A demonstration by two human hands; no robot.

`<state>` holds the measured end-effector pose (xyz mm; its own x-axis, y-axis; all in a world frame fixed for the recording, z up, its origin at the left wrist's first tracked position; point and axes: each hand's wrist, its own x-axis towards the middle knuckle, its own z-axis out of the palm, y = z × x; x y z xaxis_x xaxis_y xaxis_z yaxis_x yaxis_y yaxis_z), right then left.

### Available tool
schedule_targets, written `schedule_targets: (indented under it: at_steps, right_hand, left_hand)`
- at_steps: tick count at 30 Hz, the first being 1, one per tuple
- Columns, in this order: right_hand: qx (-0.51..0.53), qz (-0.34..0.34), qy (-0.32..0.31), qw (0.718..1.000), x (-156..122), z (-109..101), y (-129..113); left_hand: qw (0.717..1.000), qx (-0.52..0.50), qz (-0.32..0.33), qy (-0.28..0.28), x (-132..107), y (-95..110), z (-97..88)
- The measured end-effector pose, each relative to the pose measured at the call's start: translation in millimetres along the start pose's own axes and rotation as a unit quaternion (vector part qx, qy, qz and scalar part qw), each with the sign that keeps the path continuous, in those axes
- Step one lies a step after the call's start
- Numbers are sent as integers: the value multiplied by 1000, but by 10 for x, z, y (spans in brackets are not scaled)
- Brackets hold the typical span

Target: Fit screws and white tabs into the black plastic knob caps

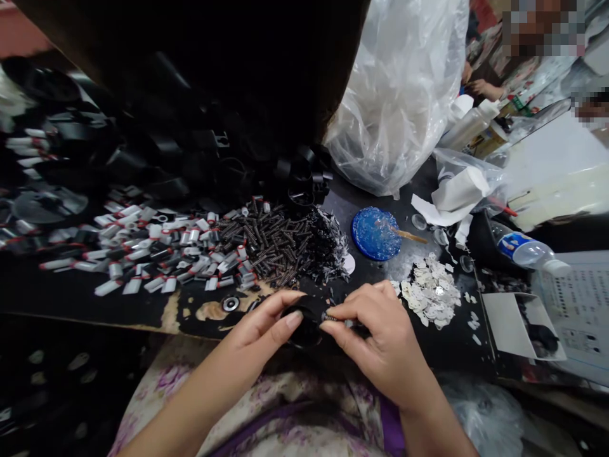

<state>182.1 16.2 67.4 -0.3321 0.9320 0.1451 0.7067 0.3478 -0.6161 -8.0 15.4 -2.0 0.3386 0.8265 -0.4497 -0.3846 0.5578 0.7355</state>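
Note:
My left hand [273, 324] is closed round a round black plastic part [309, 320] at the table's front edge. Between the thumb and fingertips of my right hand [375, 330] is a small coil spring [329, 317], held close to the right side of that part. Beyond my hands lies a pile of dark springs [276, 247]. Small black pieces [328, 247] are heaped to its right, and grey-white cylinders with red bands [181, 247] spread to its left. Thin pale metal plates [432, 289] lie to the right of my right hand.
A blue lid of grease with a wooden stick [412, 236] sits mid-table. Behind it stands a large clear plastic bag [394, 95]. Black plastic parts [157, 158] crowd the back left. At right are a plastic bottle [528, 251] and a white box [509, 327]. Another person's hand [483, 87] shows at upper right.

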Motion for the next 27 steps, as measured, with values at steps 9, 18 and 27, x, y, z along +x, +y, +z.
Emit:
schedule_targets:
  at_steps: [9, 18, 27]
  right_hand:
    - [329, 194, -136, 914, -39, 56, 51]
    - [34, 138, -74, 987, 210, 459, 51]
    - [-154, 65, -44, 985, 320, 699, 42]
  left_hand:
    - [996, -51, -71, -14, -189, -16, 21]
    - [978, -140, -9, 154, -186, -96, -119]
    - [968, -146, 97, 179, -49, 21, -151]
